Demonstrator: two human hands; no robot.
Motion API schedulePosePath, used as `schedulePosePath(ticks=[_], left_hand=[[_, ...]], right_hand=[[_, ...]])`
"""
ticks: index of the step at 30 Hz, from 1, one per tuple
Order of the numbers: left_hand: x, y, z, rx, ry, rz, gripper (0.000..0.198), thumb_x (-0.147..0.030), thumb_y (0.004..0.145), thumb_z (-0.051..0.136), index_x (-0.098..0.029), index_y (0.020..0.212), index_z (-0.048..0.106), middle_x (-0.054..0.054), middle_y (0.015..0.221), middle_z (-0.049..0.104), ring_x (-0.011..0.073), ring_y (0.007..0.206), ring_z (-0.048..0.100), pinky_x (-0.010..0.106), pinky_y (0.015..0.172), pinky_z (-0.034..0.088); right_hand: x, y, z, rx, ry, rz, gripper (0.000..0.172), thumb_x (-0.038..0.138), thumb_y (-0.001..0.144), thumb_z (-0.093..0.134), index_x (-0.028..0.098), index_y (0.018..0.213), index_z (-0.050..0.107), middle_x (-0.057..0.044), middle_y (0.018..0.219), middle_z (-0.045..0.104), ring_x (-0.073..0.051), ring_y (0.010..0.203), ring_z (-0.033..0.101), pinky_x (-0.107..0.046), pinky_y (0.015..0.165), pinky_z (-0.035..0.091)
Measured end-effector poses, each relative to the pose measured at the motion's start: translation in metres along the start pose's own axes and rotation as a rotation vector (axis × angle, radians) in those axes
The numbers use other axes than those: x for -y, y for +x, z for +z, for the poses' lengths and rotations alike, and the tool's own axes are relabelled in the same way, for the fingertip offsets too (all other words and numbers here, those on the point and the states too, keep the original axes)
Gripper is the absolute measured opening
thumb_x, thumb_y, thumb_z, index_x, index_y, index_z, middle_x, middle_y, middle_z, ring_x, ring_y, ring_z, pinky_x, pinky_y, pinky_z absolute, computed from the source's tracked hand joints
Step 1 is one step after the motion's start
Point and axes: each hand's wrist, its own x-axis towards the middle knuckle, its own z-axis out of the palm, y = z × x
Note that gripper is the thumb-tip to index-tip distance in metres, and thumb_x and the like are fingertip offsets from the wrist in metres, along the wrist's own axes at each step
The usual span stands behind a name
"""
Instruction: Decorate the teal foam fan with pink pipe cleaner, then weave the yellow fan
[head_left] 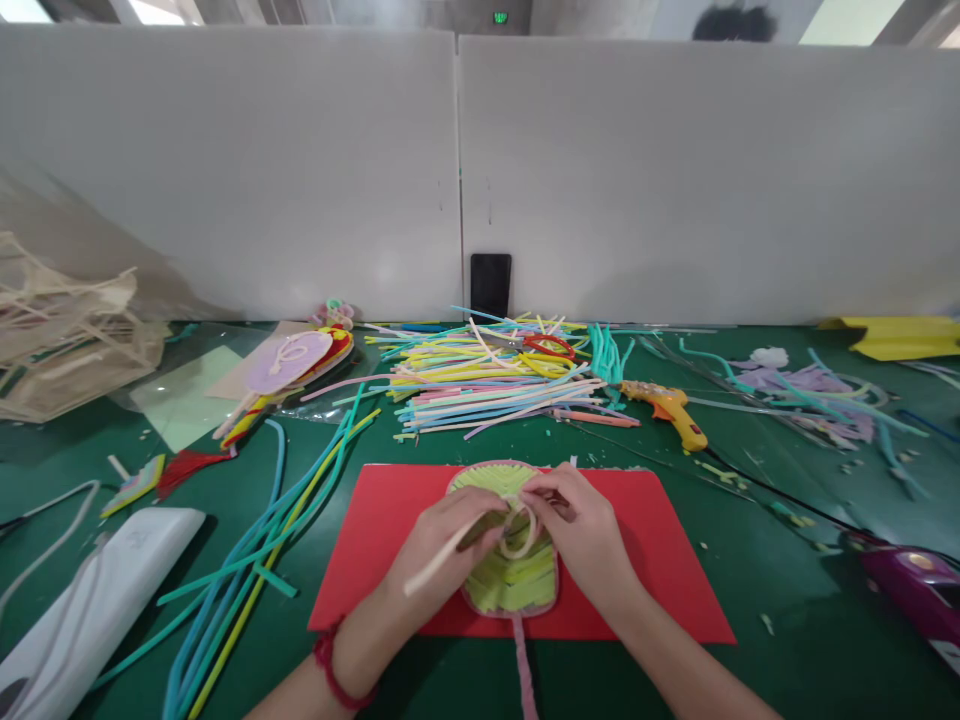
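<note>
**Figure. Head view: two hands at work on a fan over a red sheet.**

- The left hand [450, 545] has its fingers [480, 520] clenched on a cream fuzzy craft strip [427, 574]. The strip's free end juts out towards the left wrist.
- The right hand [581, 530] pinches the same strip with its fingers [544, 495], where the strip curls into a loop.
- The loop lies over a round yellow-green woven fan with a pink rim [510, 585].
- The fan lies at the middle of a red rectangular sheet [660, 560], well inside the sheet's left, right and far edges. Its twisted pink handle [525, 670] crosses the near edge onto the green tabletop [787, 640].
- To the right of the sheet the tabletop is open, apart from small scraps, as far as a purple device [915, 585] at the frame edge.
- To the left, a bundle of long blue, teal and yellow strips [247, 560] runs just beside the sheet's corner. A white plastic device [97, 600] lies beyond the bundle.
- Behind the sheet, across a narrow bare strip of tabletop, lie:
  - a heap of multicoloured strips [487, 375], with red-handled scissors [551, 347] on it;
  - a yellow-and-orange glue gun [667, 408].
- A white partition wall [675, 180] closes off the far edge (a black phone [490, 285] leans against it).
</note>
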Motion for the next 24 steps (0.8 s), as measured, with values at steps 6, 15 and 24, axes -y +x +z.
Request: schedulePosePath(ticks=[6, 15, 24], left_hand=[[0.002, -0.001, 0.004, 0.068, 0.287, 0.145, 0.026, -0.02, 0.089, 0.048, -0.019, 0.113, 0.057, 0.009, 0.117, 0.062, 0.0182, 0.109, 0.058, 0.033, 0.094, 0.05], [-0.005, -0.001, 0.001, 0.219, 0.469, 0.248, 0.033, -0.023, 0.09, 0.049, -0.021, 0.123, 0.052, 0.008, 0.125, 0.059, 0.0189, 0.118, 0.053, 0.036, 0.101, 0.044], [-0.005, 0.001, -0.002, 0.292, 0.506, 0.249, 0.027, -0.026, 0.094, 0.043, -0.025, 0.116, 0.058, 0.003, 0.125, 0.06, 0.0198, 0.12, 0.051, 0.036, 0.102, 0.041]], right_hand=[[-0.008, 0.004, 0.002, -0.008, -0.242, -0.133, 0.012, 0.024, 0.086, 0.054, 0.021, 0.079, 0.063, -0.002, 0.075, 0.056, -0.014, 0.066, 0.056, -0.024, 0.061, 0.049], [-0.021, 0.005, 0.004, -0.019, -0.388, -0.163, 0.013, 0.024, 0.087, 0.052, 0.022, 0.078, 0.061, -0.003, 0.078, 0.06, -0.018, 0.076, 0.058, -0.028, 0.066, 0.049], [-0.012, 0.005, -0.002, -0.223, -0.43, -0.166, 0.016, 0.03, 0.088, 0.051, 0.021, 0.08, 0.062, -0.003, 0.076, 0.057, -0.018, 0.075, 0.055, -0.03, 0.069, 0.046]])
